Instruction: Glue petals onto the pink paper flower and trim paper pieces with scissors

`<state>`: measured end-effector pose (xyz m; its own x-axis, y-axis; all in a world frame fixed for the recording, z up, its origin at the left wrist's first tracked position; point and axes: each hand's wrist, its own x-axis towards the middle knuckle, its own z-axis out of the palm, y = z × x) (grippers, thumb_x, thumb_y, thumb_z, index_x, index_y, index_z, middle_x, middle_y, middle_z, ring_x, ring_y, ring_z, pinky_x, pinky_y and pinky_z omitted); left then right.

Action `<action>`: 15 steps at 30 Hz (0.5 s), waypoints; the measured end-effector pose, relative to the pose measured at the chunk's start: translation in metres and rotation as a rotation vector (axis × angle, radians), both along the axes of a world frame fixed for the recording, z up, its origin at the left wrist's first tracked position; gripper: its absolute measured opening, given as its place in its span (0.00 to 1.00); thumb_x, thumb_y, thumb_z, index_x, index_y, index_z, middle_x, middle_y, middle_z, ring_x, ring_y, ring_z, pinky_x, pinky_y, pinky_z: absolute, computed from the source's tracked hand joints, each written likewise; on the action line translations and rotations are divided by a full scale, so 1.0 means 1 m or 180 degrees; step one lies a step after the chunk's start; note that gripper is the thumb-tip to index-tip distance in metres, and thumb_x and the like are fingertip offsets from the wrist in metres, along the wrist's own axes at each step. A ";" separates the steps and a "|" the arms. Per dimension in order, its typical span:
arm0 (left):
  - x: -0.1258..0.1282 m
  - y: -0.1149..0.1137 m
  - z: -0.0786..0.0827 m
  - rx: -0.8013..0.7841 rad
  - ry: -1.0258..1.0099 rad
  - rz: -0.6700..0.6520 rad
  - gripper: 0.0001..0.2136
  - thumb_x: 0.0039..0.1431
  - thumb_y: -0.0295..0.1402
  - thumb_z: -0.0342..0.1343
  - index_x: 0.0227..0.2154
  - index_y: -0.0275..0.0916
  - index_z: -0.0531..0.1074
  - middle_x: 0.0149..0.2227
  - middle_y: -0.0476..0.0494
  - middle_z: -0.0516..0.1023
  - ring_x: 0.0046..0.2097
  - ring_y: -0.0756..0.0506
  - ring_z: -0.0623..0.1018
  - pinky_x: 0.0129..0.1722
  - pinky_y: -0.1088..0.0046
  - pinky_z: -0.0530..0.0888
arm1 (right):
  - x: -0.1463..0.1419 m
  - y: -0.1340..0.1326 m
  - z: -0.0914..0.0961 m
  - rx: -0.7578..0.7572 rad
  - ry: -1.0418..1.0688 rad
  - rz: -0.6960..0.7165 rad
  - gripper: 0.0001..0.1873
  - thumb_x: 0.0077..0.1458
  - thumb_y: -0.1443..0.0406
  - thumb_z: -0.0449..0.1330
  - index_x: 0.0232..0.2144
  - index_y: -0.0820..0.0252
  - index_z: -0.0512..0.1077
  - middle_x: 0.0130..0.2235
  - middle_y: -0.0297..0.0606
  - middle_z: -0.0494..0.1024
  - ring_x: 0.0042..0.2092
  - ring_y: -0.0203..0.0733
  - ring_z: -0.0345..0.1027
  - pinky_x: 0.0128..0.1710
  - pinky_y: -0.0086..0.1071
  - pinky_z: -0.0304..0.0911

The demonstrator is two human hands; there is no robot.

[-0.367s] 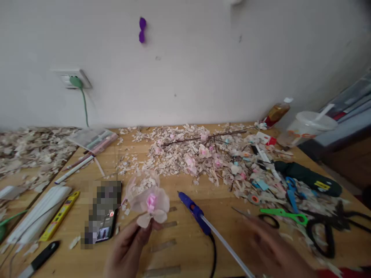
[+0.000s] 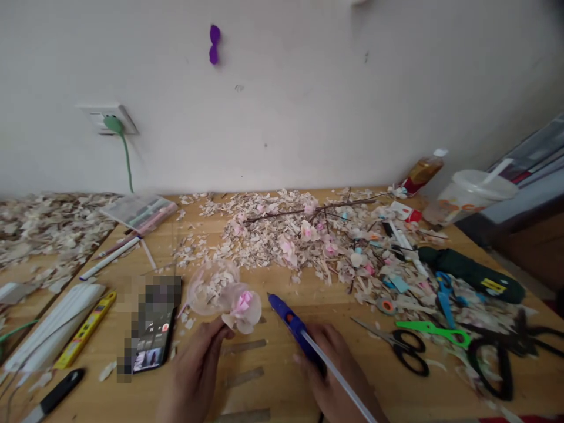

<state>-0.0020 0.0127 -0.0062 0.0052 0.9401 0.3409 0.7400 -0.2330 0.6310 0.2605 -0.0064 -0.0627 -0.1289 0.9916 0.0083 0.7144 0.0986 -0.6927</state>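
A translucent whitish flower with a pink centre (image 2: 243,306) is pinched low down between the thumb and fingers of my left hand (image 2: 194,370). My right hand (image 2: 341,376) is wrapped round the rear of a blue hot glue gun (image 2: 286,317), its nozzle pointing away and to the left. From the back of the gun a long white glue stick (image 2: 341,379) runs over my right hand. Just behind the flower stands a clear round dish (image 2: 194,288) with pale flakes in it. Black-handled scissors (image 2: 409,349) lie to the right of my right hand.
Pale flakes (image 2: 255,247) cover the table's back, with a flowered twig (image 2: 282,212) on them. A phone (image 2: 154,335) and a yellow box (image 2: 86,332) lie left. Green scissors (image 2: 434,332), a dark green pouch (image 2: 471,273) and a lidded cup (image 2: 458,200) are right.
My right hand has moved left from beside the black scissors and closed round the glue gun. The flower in my left hand has shifted slightly right and tilted.
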 end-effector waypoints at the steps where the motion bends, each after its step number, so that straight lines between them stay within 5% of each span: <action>1: -0.001 0.000 -0.001 0.0084 0.0083 0.0023 0.08 0.62 0.35 0.53 0.41 0.43 0.76 0.34 0.49 0.81 0.34 0.50 0.80 0.36 0.81 0.74 | -0.005 0.004 0.001 0.0098 0.0061 -0.0040 0.17 0.61 0.58 0.54 0.51 0.55 0.71 0.49 0.45 0.74 0.51 0.47 0.71 0.51 0.39 0.69; 7: -0.004 0.003 0.003 0.0254 0.0296 0.0081 0.07 0.61 0.35 0.55 0.38 0.42 0.76 0.29 0.51 0.80 0.28 0.51 0.79 0.31 0.83 0.74 | -0.011 -0.009 0.002 0.0552 0.0973 -0.0391 0.17 0.63 0.59 0.53 0.52 0.57 0.68 0.51 0.45 0.73 0.52 0.45 0.70 0.50 0.33 0.70; 12: -0.001 0.006 0.010 0.0315 0.0313 0.0034 0.07 0.61 0.35 0.55 0.37 0.41 0.76 0.30 0.50 0.81 0.27 0.51 0.79 0.29 0.84 0.74 | -0.011 -0.032 0.010 0.0567 0.1605 -0.0583 0.19 0.63 0.57 0.52 0.54 0.56 0.63 0.48 0.46 0.75 0.36 0.40 0.75 0.27 0.24 0.70; 15: 0.002 0.007 0.008 0.0344 0.0287 -0.0065 0.06 0.61 0.33 0.55 0.38 0.42 0.75 0.32 0.50 0.81 0.30 0.52 0.80 0.30 0.84 0.74 | -0.006 -0.041 0.019 0.0480 0.1912 -0.0332 0.14 0.63 0.57 0.53 0.48 0.54 0.67 0.44 0.45 0.76 0.26 0.35 0.72 0.20 0.23 0.66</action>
